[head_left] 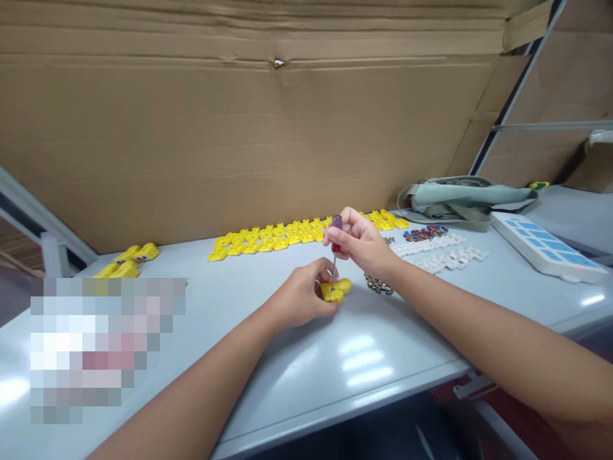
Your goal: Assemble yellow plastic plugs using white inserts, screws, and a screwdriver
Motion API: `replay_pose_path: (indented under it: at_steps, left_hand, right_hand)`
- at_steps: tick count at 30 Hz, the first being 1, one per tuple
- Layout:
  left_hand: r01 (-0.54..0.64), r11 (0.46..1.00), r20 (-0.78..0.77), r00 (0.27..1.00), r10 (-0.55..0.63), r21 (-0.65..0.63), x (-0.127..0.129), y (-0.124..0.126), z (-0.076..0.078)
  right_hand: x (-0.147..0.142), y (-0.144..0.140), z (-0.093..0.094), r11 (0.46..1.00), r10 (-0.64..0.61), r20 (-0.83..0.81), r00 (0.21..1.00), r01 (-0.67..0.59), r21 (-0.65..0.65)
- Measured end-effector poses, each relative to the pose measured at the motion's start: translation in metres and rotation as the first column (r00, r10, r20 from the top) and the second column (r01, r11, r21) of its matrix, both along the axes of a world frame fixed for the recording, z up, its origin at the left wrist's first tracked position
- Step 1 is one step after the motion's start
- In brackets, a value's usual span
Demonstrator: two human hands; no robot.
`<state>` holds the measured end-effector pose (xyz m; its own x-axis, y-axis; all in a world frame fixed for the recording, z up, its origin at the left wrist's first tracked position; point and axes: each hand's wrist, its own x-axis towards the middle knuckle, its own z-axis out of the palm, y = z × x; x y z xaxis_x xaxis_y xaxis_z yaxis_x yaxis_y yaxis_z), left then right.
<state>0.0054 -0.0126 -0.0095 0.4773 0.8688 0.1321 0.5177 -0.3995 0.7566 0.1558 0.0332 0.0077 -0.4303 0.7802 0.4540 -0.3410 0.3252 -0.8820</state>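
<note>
My left hand (306, 291) is closed around a small yellow plastic piece (341, 287), steadying it just above or on the tabletop; I cannot tell which. In my right hand (361, 239) is a screwdriver (337, 237) with a dark red, see-through handle, gripped between thumb and fingers. Its thin metal shaft points down almost upright, and the tip meets the top of the yellow piece, where a small metallic spot shows. Dark metal parts (379, 283) lie in a small heap just beyond my right wrist.
Rows of yellow plastic parts (258, 239) line the back of the table (215, 345) by a cardboard wall (239, 140). White parts (450, 257), red and blue pieces (426, 233), a pale green bag (464, 195) and a white-and-blue panel (546, 246) lie right. Several yellow pieces (138, 252) lie left.
</note>
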Motion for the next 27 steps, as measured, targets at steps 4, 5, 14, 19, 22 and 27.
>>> replay_pose_path:
  at_steps: [4,5,14,19,22,27]
  left_hand:
    - [-0.006,1.0,0.005,1.0,0.006,0.012,-0.001,0.001,-0.002]
    - [-0.008,1.0,0.008,1.0,0.008,0.014,-0.001,0.001,-0.002]
    - [0.032,0.997,0.042,0.999,-0.029,-0.064,0.0,0.002,-0.002]
    - [0.064,0.994,0.092,0.994,-0.055,-0.088,0.0,0.001,0.0]
    - [0.074,0.99,0.095,0.994,-0.062,-0.122,0.0,0.001,0.001]
    - [0.079,0.982,0.103,0.993,-0.062,-0.171,-0.001,0.003,0.0]
  right_hand:
    - [0.005,0.007,-0.002,0.996,0.083,0.092,0.992,-0.085,0.025]
    - [0.006,0.008,-0.002,0.994,0.106,0.124,0.987,-0.11,0.019]
    - [0.01,0.009,-0.011,0.972,0.229,0.193,0.954,-0.234,0.006]
    - [0.015,0.014,-0.01,0.944,0.319,0.283,0.905,-0.329,-0.009]
    - [0.017,0.014,-0.009,0.915,0.401,0.314,0.861,-0.392,-0.096]
    - [0.02,0.016,-0.012,0.922,0.387,0.397,0.832,-0.351,-0.161]
